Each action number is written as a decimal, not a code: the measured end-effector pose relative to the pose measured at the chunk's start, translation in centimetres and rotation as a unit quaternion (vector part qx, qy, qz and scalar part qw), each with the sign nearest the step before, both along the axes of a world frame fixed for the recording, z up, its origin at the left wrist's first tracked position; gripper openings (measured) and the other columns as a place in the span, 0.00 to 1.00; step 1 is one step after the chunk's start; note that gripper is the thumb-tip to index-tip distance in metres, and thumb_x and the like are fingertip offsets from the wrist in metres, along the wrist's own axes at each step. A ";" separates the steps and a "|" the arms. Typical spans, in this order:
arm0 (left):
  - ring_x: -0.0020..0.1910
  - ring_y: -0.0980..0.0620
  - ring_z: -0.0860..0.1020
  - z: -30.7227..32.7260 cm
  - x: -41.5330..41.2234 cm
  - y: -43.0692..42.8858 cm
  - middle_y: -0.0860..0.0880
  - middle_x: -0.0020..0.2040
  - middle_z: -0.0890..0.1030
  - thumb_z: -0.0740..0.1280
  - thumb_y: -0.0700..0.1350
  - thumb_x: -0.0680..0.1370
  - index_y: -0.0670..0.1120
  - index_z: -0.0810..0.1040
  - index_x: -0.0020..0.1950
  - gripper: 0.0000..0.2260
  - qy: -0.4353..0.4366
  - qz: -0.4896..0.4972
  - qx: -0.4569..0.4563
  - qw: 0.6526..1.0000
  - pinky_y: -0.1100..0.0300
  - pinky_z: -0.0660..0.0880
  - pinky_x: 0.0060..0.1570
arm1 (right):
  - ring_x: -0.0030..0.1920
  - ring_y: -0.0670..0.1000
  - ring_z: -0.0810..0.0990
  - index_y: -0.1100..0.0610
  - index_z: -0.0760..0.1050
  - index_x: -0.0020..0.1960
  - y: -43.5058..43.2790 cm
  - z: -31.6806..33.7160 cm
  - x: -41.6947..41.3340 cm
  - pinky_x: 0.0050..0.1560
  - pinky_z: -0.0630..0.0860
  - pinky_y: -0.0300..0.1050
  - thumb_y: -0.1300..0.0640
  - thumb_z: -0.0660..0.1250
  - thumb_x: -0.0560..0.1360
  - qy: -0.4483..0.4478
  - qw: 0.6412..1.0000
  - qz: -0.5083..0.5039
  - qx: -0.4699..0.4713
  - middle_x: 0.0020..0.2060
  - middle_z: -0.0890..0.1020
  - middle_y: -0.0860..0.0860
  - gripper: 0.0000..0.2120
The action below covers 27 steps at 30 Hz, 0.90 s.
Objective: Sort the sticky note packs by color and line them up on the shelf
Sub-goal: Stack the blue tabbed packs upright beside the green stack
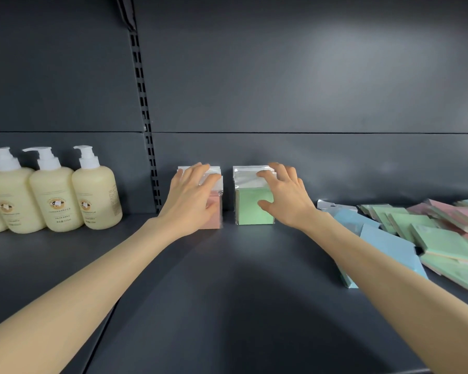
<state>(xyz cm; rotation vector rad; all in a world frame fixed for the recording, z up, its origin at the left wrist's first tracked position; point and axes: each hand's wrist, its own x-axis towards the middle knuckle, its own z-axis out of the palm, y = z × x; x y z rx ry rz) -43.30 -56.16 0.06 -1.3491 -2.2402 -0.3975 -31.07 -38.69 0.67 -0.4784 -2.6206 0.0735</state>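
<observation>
The dark grey shelf (227,292) fills the foreground, and two bare forearms reach across it from the lower corners. To the right, a loose pile (430,233) of sticky note packs lies flat and overlapping on the shelf. It holds blue, green and pink packs mixed together, with a blue pack (389,244) nearest, partly behind the right forearm.

Further in, the left hand (189,201) holds the pink packs (214,220), its fingers draped over their top edge and its palm against the front. The right hand (287,198) holds the green packs (251,211), with the thumb on the green face and the fingers bent over the top. Both sets stand upright, side by side with a narrow gap, close to the back panel (281,90). Each is sealed in a clear wrapper with an empty flap above the notes.

At the left, cream pump bottles (54,195) stand in a row touching one another; they are opaque, so their fill cannot be told. A slotted upright (146,117) runs up the panel between the bottles and the pink packs.
</observation>
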 end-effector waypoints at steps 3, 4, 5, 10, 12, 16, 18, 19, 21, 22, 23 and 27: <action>0.72 0.40 0.62 0.5 0.7 0.7 0.40 0.69 0.69 0.68 0.42 0.75 0.42 0.71 0.68 0.21 0.024 -0.012 0.018 0.999 0.43 0.56 0.69 | 0.71 0.57 0.56 0.54 0.61 0.72 0.6 0.5 1.2 0.67 0.60 0.51 0.55 0.65 0.75 0.013 1.000 -0.013 -0.009 0.73 0.58 0.53 0.27; 0.71 0.39 0.64 0.6 1.1 1.1 0.40 0.68 0.70 0.69 0.42 0.74 0.41 0.72 0.67 0.22 0.024 -0.017 0.021 0.999 0.42 0.58 0.68 | 0.70 0.58 0.57 0.54 0.62 0.72 0.9 0.7 1.7 0.67 0.61 0.51 0.55 0.65 0.75 0.018 1.000 -0.017 -0.012 0.72 0.59 0.54 0.27; 0.69 0.38 0.66 0.8 1.5 1.5 0.40 0.66 0.72 0.70 0.42 0.73 0.41 0.73 0.66 0.22 0.024 -0.024 0.022 0.999 0.42 0.61 0.67 | 0.70 0.58 0.58 0.54 0.62 0.72 1.4 0.9 2.3 0.67 0.62 0.51 0.55 0.64 0.76 0.023 0.999 -0.022 -0.014 0.72 0.60 0.54 0.26; 0.62 0.39 0.72 1.5 4.0 4.4 0.42 0.61 0.75 0.70 0.43 0.73 0.41 0.73 0.65 0.21 0.018 -0.066 0.036 0.997 0.48 0.67 0.60 | 0.67 0.56 0.61 0.56 0.65 0.70 4.0 1.9 5.5 0.63 0.67 0.49 0.55 0.64 0.76 0.030 0.998 -0.046 -0.025 0.70 0.64 0.53 0.23; 0.65 0.43 0.68 1.7 5.6 5.9 0.46 0.65 0.72 0.66 0.45 0.76 0.44 0.70 0.69 0.21 0.005 -0.083 0.029 0.996 0.51 0.64 0.61 | 0.67 0.55 0.62 0.55 0.66 0.69 5.4 2.0 7.1 0.60 0.69 0.48 0.55 0.63 0.76 0.029 0.997 -0.058 -0.031 0.69 0.65 0.52 0.22; 0.68 0.50 0.63 1.4 8.8 9.1 0.51 0.68 0.67 0.62 0.50 0.79 0.48 0.64 0.72 0.22 -0.054 -0.101 0.004 0.993 0.58 0.61 0.63 | 0.66 0.54 0.65 0.54 0.67 0.68 8.3 1.8 10.4 0.59 0.71 0.50 0.54 0.64 0.76 0.015 0.996 -0.068 -0.053 0.66 0.69 0.51 0.21; 0.67 0.51 0.65 1.0 10.4 10.7 0.52 0.67 0.68 0.61 0.52 0.79 0.49 0.65 0.71 0.21 -0.084 -0.099 -0.003 0.992 0.58 0.64 0.63 | 0.66 0.55 0.67 0.55 0.68 0.67 10.1 1.4 12.0 0.61 0.71 0.53 0.52 0.65 0.76 -0.001 0.995 -0.059 -0.078 0.65 0.71 0.52 0.21; 0.66 0.51 0.66 0.8 11.2 11.4 0.52 0.67 0.68 0.62 0.52 0.79 0.49 0.66 0.71 0.21 -0.105 -0.096 -0.009 0.990 0.57 0.65 0.63 | 0.65 0.56 0.68 0.56 0.69 0.67 11.0 1.3 12.7 0.61 0.71 0.53 0.51 0.66 0.76 -0.010 0.994 -0.055 -0.090 0.63 0.72 0.53 0.21; 0.64 0.51 0.69 0.4 12.9 12.7 0.52 0.65 0.71 0.63 0.54 0.78 0.49 0.68 0.68 0.20 -0.159 -0.093 -0.020 0.983 0.56 0.68 0.62 | 0.61 0.55 0.72 0.57 0.71 0.65 12.5 1.2 14.1 0.60 0.70 0.47 0.50 0.67 0.75 -0.030 0.992 -0.039 -0.115 0.60 0.75 0.54 0.21; 0.62 0.51 0.71 0.2 13.7 13.3 0.52 0.63 0.72 0.63 0.55 0.78 0.49 0.70 0.66 0.20 -0.189 -0.092 -0.022 0.977 0.55 0.69 0.61 | 0.59 0.54 0.74 0.57 0.72 0.64 13.1 1.1 14.7 0.58 0.70 0.44 0.50 0.67 0.75 -0.039 0.990 -0.027 -0.133 0.58 0.76 0.54 0.20; 0.60 0.51 0.72 0.1 14.6 13.8 0.52 0.61 0.74 0.64 0.57 0.77 0.49 0.72 0.64 0.19 -0.219 -0.091 -0.023 0.971 0.54 0.70 0.60 | 0.56 0.52 0.75 0.57 0.73 0.63 13.6 1.1 15.3 0.56 0.70 0.41 0.50 0.68 0.75 -0.048 0.987 -0.013 -0.156 0.57 0.77 0.53 0.19; 0.50 0.57 0.76 -0.3 17.7 14.8 0.54 0.49 0.77 0.66 0.62 0.73 0.49 0.79 0.52 0.18 -0.325 -0.075 -0.033 0.942 0.58 0.74 0.54 | 0.53 0.49 0.79 0.54 0.75 0.58 15.0 0.8 17.4 0.55 0.74 0.42 0.47 0.71 0.72 -0.093 0.960 0.038 -0.261 0.49 0.82 0.48 0.18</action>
